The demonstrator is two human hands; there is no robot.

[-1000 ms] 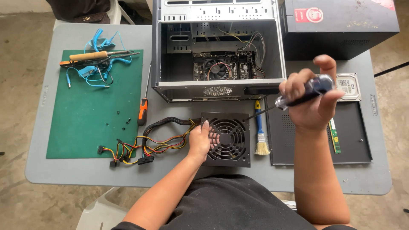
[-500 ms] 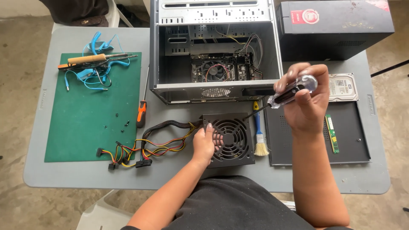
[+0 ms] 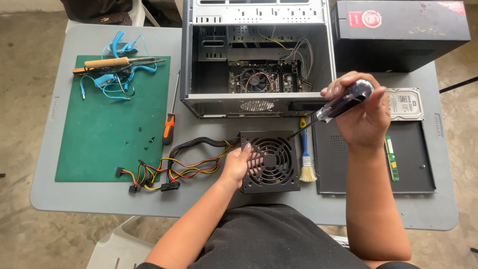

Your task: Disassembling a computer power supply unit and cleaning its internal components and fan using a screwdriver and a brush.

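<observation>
- The power supply unit (image 3: 271, 162), a black box with a round fan grille on top, sits on the grey table (image 3: 69, 197) at its near edge, right in front of the person and just below the open computer case (image 3: 256, 57).
- The left hand (image 3: 238, 167) lies flat on the unit's left side, fingers spread over the grille and not clenched, steadying it.
- The right hand (image 3: 361, 112) is wrapped firmly around the dark handle of a screwdriver (image 3: 331, 109); the shaft slants down to the left, with the tip at the unit's upper right corner.
- A bundle of coloured cables (image 3: 174, 167) trails from the unit's left side across the table, ending in black connectors at the edge of the green mat (image 3: 107, 144).
- Just right of the unit lies a small brush (image 3: 306, 159) with a blue handle and pale bristles.
- Beyond the brush is a flat black side panel (image 3: 378, 164), with a green memory stick (image 3: 392, 159) resting on it and a hard drive (image 3: 404, 103) at its upper edge.
- An orange-handled screwdriver (image 3: 169, 127) lies between the mat and the case.
- On the mat I can see a few tiny screws (image 3: 148, 142), and at its far end a soldering iron (image 3: 112, 63) on top of a coiled blue strap cord (image 3: 117, 74).
- A black box (image 3: 398, 35) stands at the far right corner.
</observation>
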